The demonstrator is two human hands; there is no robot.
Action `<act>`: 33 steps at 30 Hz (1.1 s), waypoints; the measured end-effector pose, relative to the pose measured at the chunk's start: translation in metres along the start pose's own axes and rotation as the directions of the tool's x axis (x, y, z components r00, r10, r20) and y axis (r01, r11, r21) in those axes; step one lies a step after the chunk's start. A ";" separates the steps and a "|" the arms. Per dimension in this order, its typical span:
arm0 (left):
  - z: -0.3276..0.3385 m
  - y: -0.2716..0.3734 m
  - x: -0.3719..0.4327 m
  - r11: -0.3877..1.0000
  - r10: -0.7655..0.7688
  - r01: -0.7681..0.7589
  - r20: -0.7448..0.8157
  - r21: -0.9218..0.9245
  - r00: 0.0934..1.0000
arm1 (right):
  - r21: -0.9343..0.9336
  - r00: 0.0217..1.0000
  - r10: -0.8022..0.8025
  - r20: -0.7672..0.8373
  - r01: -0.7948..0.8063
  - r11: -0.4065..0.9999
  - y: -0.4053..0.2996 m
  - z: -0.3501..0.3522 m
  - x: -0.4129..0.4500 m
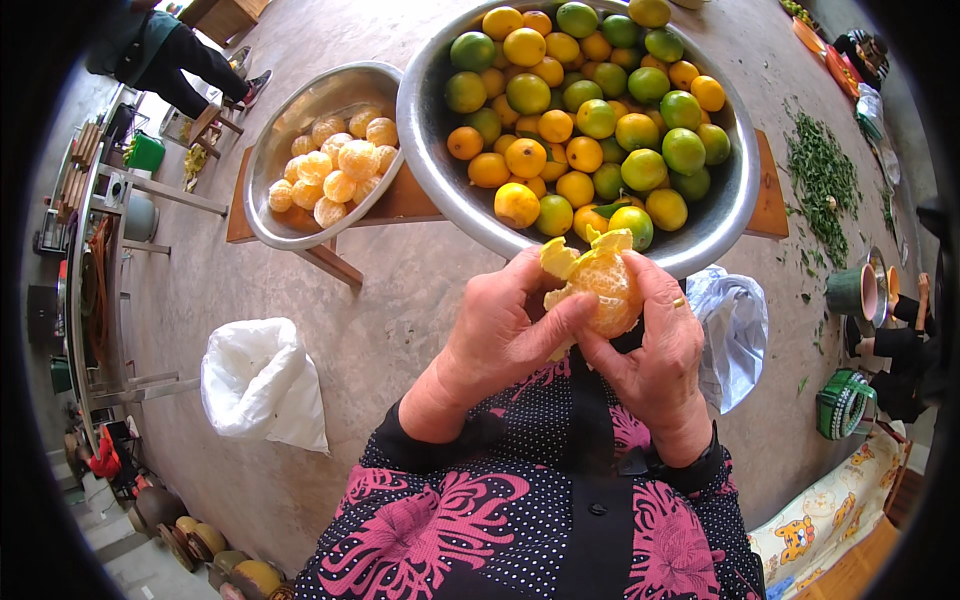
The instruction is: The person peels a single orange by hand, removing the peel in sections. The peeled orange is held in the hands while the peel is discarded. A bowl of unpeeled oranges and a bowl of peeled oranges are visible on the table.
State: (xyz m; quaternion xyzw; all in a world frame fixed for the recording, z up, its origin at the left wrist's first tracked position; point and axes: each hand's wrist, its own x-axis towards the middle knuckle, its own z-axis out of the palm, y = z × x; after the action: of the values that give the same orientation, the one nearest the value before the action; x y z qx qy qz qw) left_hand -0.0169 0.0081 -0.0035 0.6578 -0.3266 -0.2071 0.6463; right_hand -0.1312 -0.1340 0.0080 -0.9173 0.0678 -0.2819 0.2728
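Note:
A partly peeled mandarin (609, 292) is held between both hands, its pale segments bare in front. Yellow peel (570, 255) still clings to its far and left sides. My left hand (506, 319) grips it from the left, the thumb pressed on the fruit. From the right, the fingers and thumb of my right hand (656, 345), which wears a ring, hold it too. Just beyond them stands a large metal basin (739, 184) of green and orange mandarins (596, 118). To its left, a smaller metal basin (262, 225) contains several peeled mandarins (358, 159).
Both basins rest on a wooden bench (766, 187). A white sack (259, 382) stands on the floor at left, another bag (731, 330) at right. Green leaves (825, 180) lie scattered at right. A person (176, 60) is at upper left; others sit along the right edge.

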 end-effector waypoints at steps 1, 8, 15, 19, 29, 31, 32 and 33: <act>0.000 0.001 0.000 0.999 -0.009 0.009 -0.005 0.046 1.000 | -0.002 1.000 0.011 -0.007 -0.011 1.000 0.000 0.000 0.000; 0.002 0.002 0.002 0.959 0.073 -0.061 -0.032 0.276 0.997 | -0.032 0.999 -0.001 -0.035 0.000 0.999 0.003 0.001 -0.002; 0.002 -0.002 0.003 0.962 0.081 -0.066 -0.047 0.263 0.996 | -0.027 1.000 0.006 -0.014 -0.006 1.000 0.001 0.000 -0.001; 0.000 0.002 0.003 1.000 0.000 0.000 -0.006 0.006 1.000 | -0.009 0.999 -0.031 -0.039 0.031 0.999 0.001 -0.001 0.000; -0.009 0.002 0.006 0.996 0.000 -0.001 0.019 0.089 1.000 | 0.019 0.995 -0.103 -0.008 0.104 0.994 0.000 -0.004 0.002; -0.007 0.001 0.005 0.986 0.016 -0.017 0.007 0.165 1.000 | -0.001 0.994 -0.106 -0.019 0.106 0.994 0.001 -0.004 0.003; -0.006 0.000 0.005 0.983 0.015 -0.016 0.004 0.183 1.000 | -0.009 0.994 -0.111 -0.016 0.111 0.994 0.001 -0.003 0.003; -0.006 0.000 0.005 0.981 0.025 -0.024 -0.002 0.194 1.000 | -0.013 0.994 -0.112 -0.016 0.111 0.994 0.001 -0.003 0.003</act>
State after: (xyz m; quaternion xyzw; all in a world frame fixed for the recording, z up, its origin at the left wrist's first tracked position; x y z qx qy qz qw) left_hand -0.0095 0.0087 -0.0023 0.7143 -0.3517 -0.1647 0.5822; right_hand -0.1306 -0.1367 0.0105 -0.9190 0.0204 -0.3038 0.2506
